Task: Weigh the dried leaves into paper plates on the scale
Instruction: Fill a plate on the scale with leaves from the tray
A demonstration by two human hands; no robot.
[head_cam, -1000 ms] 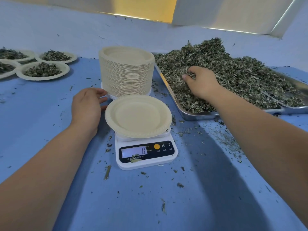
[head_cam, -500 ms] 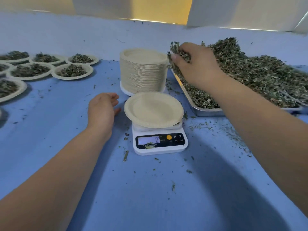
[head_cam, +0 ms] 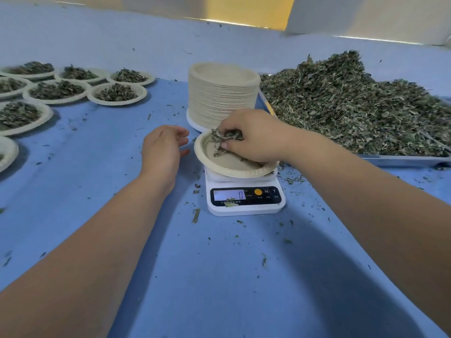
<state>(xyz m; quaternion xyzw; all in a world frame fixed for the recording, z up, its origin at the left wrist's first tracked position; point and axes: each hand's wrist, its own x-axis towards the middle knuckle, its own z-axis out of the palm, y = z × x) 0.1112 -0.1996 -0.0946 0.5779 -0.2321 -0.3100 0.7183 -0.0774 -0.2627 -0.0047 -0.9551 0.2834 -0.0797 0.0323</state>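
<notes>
The grip of the right hand [head_cam: 256,139] is clamped on a flaky, crumpled clump of dried leaves [head_cam: 225,137], fingers curled round it, low over the paper plate [head_cam: 225,167] directly beneath. That round, pale, matte plate sits on the white plastic scale [head_cam: 245,200], whose display reads 0. Just left of the grip, the left hand [head_cam: 162,151] has relaxed fingers apart and holds nothing. Behind the grip stands a tall stack of paper plates [head_cam: 223,98]. To its right a shaggy heap of leaves [head_cam: 353,106] fills a metal tray [head_cam: 402,160]. Far left, filled plates [head_cam: 117,93] dot the blue desk [head_cam: 219,276].
</notes>
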